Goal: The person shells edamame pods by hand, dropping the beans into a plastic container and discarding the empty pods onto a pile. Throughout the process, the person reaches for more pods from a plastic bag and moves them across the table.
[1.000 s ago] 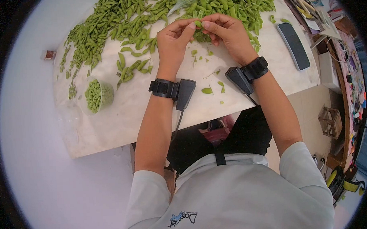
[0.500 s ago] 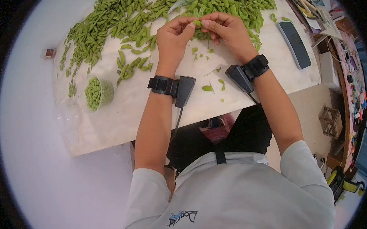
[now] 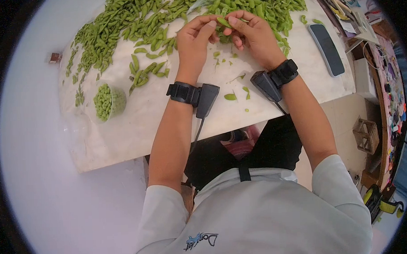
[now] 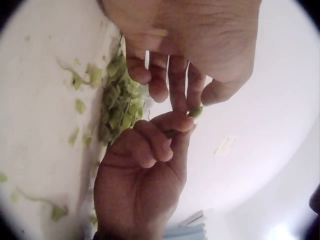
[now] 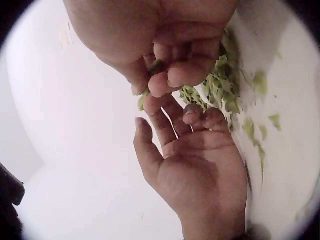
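Note:
Over the table's far side, my right hand pinches a green soybean pod between thumb and index finger. The pod points toward my left hand, whose fingertips are right at its free end. In the right wrist view, the left thumb stands apart from the pod, and the left fingers are relaxed. The other right fingers curl loosely toward the palm. Behind both hands lies a heap of pods. Nearer the left, a clear plastic cup holds shelled green beans.
A larger spread of pods covers the table's far left, with a small cluster nearer. Clear plastic film lies between the heaps. Bits of pod dot the white tabletop. A phone lies at right.
The left thumb has come off the pod and the hands have parted slightly. More of the pod now shows, tilted, in the right fingers.

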Demonstrator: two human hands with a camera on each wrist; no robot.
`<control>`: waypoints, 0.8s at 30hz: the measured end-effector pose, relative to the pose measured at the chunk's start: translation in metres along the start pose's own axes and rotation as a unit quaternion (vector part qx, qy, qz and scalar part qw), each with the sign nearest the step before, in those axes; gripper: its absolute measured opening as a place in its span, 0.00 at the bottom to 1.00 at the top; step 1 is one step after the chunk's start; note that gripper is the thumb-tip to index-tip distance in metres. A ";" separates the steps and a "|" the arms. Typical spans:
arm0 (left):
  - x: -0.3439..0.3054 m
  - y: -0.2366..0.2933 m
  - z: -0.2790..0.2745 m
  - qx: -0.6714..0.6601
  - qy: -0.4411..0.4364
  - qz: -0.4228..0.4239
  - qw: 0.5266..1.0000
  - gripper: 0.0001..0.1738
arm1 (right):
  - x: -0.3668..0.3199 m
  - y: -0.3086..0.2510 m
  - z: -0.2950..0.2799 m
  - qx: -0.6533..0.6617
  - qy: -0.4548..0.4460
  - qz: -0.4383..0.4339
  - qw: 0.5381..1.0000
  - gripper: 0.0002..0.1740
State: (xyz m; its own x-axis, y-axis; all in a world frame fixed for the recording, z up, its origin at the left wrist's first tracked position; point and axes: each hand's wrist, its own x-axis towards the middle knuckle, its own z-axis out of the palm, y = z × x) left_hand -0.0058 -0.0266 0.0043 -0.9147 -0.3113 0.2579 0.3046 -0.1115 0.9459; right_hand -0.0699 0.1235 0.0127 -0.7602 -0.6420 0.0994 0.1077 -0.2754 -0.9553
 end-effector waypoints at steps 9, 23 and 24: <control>0.000 0.002 0.002 0.016 -0.010 -0.002 1.000 0.13 | 0.001 0.000 -0.002 0.010 -0.017 0.002 1.000 0.12; 0.002 -0.002 0.004 -0.026 0.008 -0.040 0.999 0.13 | 0.002 0.004 -0.003 0.027 -0.024 0.008 0.999 0.14; 0.003 -0.003 0.003 -0.033 0.013 -0.042 0.998 0.12 | 0.002 0.005 -0.003 -0.022 -0.016 -0.009 1.000 0.14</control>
State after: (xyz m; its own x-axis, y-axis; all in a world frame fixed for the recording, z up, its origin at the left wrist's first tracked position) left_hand -0.0101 -0.0246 0.0027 -0.9310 -0.3225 0.1712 0.2437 -0.1995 0.9491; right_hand -0.0726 0.1225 0.0073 -0.7415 -0.6592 0.1250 0.0655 -0.2565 -0.9643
